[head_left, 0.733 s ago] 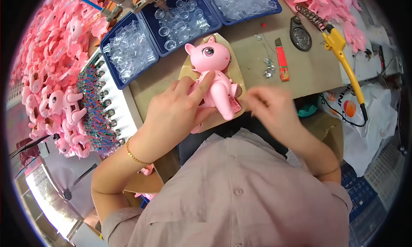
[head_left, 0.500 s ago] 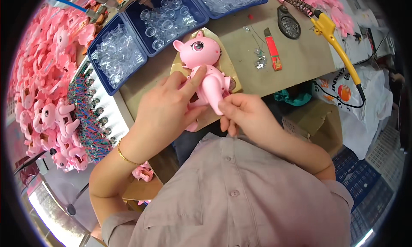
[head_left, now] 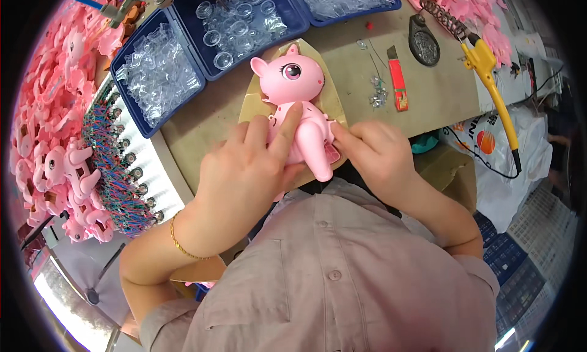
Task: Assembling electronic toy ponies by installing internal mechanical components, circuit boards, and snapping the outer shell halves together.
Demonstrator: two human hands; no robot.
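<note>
A pink plastic toy pony [head_left: 295, 77] with a large printed eye lies on its side on a tan block [head_left: 249, 107] at the table's near edge. My left hand [head_left: 241, 162] grips its body from the left, the index finger laid along the shoulder and the thumb by the lower body. From the right, my right hand [head_left: 376, 153] pinches a small part at the toy's edge, beside its smooth pink leg [head_left: 313, 150]. The right fingertips partly hide that part. The toy's lower end is covered by my left hand.
Blue bins [head_left: 205, 86] of clear plastic parts stand behind. Pink toy shells [head_left: 52, 162] and bundled coloured wires [head_left: 116, 162] fill the left. A red utility knife [head_left: 397, 83], a dark oval dish [head_left: 424, 43] and a yellow-handled soldering iron [head_left: 489, 77] are on the right.
My right hand has moved from the tip of the toy's leg up to the part at its right edge. My left hand still holds the body.
</note>
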